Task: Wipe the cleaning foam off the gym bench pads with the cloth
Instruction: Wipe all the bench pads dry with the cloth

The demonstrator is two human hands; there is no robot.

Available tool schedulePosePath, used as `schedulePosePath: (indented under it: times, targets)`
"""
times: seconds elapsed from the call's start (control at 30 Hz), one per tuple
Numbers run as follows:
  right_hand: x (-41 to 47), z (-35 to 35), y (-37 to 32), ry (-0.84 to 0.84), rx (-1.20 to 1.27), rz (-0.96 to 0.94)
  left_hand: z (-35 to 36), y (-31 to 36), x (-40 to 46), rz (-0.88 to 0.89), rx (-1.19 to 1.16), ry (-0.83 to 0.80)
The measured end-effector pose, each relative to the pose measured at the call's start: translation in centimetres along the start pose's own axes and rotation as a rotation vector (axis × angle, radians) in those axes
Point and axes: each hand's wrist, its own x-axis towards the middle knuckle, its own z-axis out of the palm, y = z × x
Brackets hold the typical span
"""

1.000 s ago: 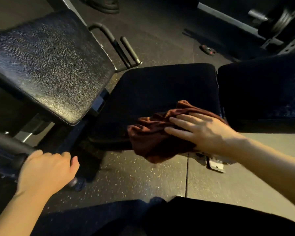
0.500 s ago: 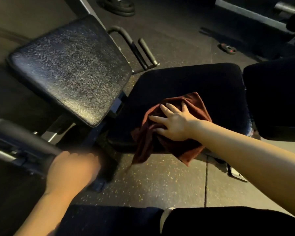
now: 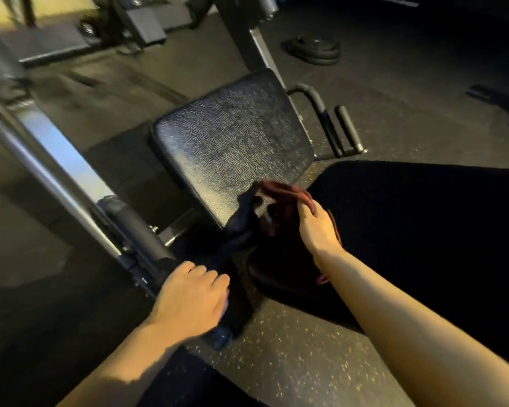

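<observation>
At the far left a grey metal frame beam (image 3: 56,171) of the machine slants down toward you, ending in a black padded roller (image 3: 135,230). Your left hand (image 3: 188,298) sits at the lower end of that roller, back of the hand up, fingers curled over the black bar end; the forearm reaches in from the bottom edge. Just right of it, the textured black vinyl pad (image 3: 229,142) tilts up and away, its surface speckled and glossy. At that pad's near corner hangs the dark maroon cloth (image 3: 279,198), bunched and draping down into the shadowed gap between the two pads. Your right hand (image 3: 315,227) grips the cloth's upper edge, fingers curled round the fold, wrist bent, with the forearm stretching back to the lower right. Beyond it lies the second black worktop pad (image 3: 423,230), dark and flat. Black weight plates (image 3: 315,49) lie on the speckled rubber floor (image 3: 291,362) at upper right.
</observation>
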Motion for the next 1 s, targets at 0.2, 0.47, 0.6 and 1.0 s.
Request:
schedulePosePath:
  times: [0.2, 0.47, 0.6, 1.0]
  targets:
    - [0.6, 5.1, -6.1, -0.002, 0.327, -0.228, -4.0, -5.3, 2.3, -0.465, -0.009, 0.309]
    - [6.9, 13.0, -6.9, -0.047, -0.368, -0.977, -0.6, -11.1, 4.9, -0.912, -0.106, 0.123]
    - [9.2, 16.0, -8.6, 0.121, -0.380, -1.045, -0.6, -11.4, 4.8, -0.885, -0.071, 0.121]
    - [17.1, 14.7, -21.3, 0.116, -0.602, -0.807, -0.6, -11.7, 5.0, -0.839, -0.035, 0.061]
